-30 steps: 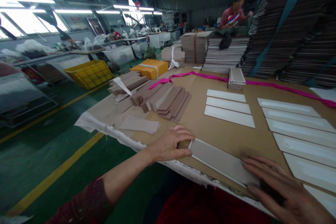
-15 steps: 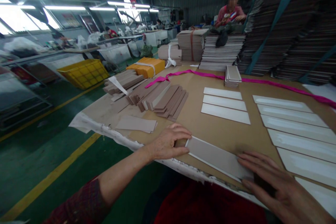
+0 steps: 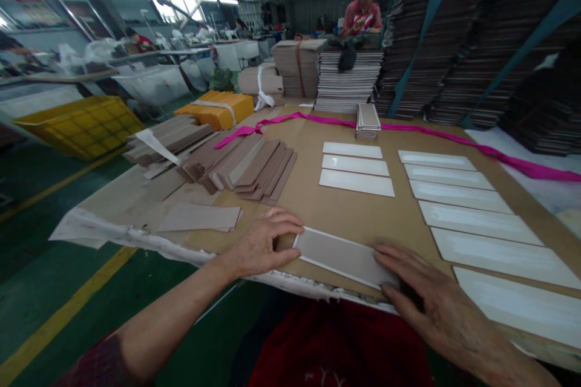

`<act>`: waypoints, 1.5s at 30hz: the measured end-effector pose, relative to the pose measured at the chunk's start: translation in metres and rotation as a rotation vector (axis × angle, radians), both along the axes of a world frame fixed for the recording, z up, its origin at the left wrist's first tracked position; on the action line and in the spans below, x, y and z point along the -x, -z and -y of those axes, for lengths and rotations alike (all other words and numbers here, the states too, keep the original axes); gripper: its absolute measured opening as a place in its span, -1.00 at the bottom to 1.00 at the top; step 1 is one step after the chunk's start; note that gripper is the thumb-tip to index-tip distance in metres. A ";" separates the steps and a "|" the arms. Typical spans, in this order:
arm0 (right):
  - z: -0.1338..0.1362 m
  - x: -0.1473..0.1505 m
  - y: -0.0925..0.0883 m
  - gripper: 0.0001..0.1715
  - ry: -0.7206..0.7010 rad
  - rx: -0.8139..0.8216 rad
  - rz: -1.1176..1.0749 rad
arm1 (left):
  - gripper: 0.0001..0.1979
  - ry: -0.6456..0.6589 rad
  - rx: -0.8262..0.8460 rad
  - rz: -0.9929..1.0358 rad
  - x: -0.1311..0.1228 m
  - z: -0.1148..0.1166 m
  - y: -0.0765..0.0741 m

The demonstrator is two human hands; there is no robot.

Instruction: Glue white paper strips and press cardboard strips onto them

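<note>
A flat grey cardboard strip (image 3: 338, 255) with a white border lies near the table's front edge. My left hand (image 3: 265, 242) pinches its left end, thumb on the near corner and fingers on the far one. Around the right end, my right hand (image 3: 424, 284) has its fingers on the far side and thumb on the near side; its fingertips are slightly blurred. To the right, several glossy white strips (image 3: 476, 222) lie in a slanting column. Beyond the held strip are three more white strips (image 3: 356, 182). Loose grey strips (image 3: 200, 217) lie left of my left hand.
Fanned brown cardboard strips (image 3: 265, 169) lie at the left, and a small stack of strips (image 3: 367, 120) stands farther back. A pink ribbon (image 3: 299, 116) crosses the table. Tall board stacks (image 3: 349, 81) rise behind, with a person (image 3: 363, 15) beyond. A yellow bin (image 3: 86, 127) stands on the floor.
The whole view has turned to the right, so the table's contents appear farther left. Both hands stay at the ends of the grey strip, with the right hand's fingers showing more clearly.
</note>
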State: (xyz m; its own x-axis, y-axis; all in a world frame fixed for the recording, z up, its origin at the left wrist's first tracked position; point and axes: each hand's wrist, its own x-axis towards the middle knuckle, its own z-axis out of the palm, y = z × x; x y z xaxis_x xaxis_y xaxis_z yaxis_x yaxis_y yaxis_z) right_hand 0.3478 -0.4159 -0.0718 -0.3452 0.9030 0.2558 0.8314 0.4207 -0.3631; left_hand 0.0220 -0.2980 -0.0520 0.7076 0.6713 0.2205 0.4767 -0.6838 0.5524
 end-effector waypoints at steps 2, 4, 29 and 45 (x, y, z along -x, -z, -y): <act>0.002 0.000 0.004 -0.50 -0.003 -0.014 0.020 | -0.67 0.005 -0.007 0.004 0.000 -0.001 0.000; 0.003 0.000 0.007 -0.48 -0.008 -0.035 0.036 | -0.66 0.014 -0.021 0.009 0.000 -0.001 0.002; 0.005 0.008 0.011 -0.53 -0.046 -0.276 0.217 | -0.67 0.020 -0.036 0.012 0.002 -0.001 0.003; 0.007 0.012 0.016 -0.49 -0.037 -0.318 0.302 | -0.66 0.048 -0.052 -0.055 0.003 -0.001 0.001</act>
State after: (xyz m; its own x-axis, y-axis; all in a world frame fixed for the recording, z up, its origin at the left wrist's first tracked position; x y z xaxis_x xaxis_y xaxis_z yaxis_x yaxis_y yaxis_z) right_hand 0.3354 -0.4224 -0.0875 -0.4775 0.7815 0.4016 0.8628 0.5034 0.0462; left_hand 0.0188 -0.2973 -0.0533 0.7507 0.6250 0.2141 0.4711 -0.7336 0.4898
